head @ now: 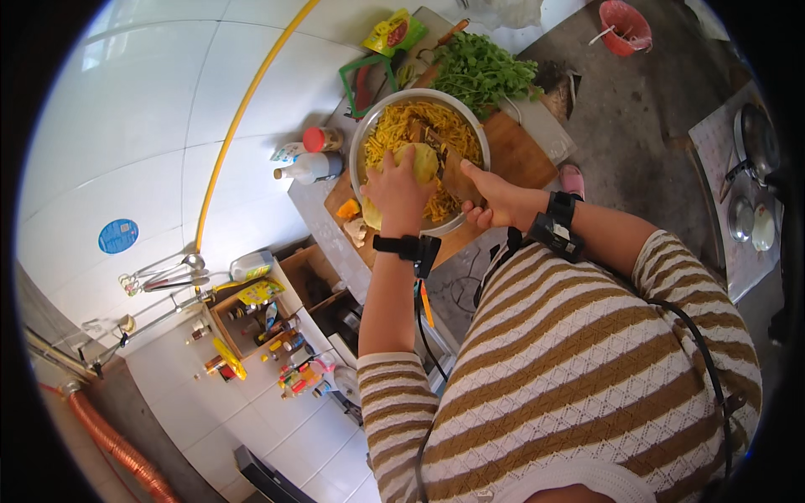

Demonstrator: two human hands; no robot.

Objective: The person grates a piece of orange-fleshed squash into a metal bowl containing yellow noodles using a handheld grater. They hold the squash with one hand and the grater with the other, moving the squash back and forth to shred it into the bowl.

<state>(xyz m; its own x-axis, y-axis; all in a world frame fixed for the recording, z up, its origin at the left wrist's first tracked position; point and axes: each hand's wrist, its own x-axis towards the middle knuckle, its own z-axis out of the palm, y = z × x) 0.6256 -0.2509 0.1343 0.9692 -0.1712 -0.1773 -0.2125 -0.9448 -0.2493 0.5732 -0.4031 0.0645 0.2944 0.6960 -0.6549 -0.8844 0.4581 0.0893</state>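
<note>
A steel basin [483, 141] full of orange-yellow vegetable shreds [387, 129] stands on a wooden cutting board [522, 151]. Slanting into the basin is a wooden hand grater [458, 173], its lower end gripped by my right hand [497, 195]. Fingers spread, my left hand [397, 185] lies over a large piece of yellow-green squash [422, 160] and holds it beside the grater. The squash's underside is hidden, so its contact with the blade cannot be made out. Left of the basin, an orange squash chunk [347, 209] and a piece of ginger-like root [356, 231] lie on the board.
Leafy green herbs [484, 69] lie behind the basin, near a green-framed tool [371, 85] and a yellow-green food packet [396, 33]. A bottle [311, 168] and red-lidded jar [322, 139] stand by the tiled wall. A red bucket [624, 28] is on the floor.
</note>
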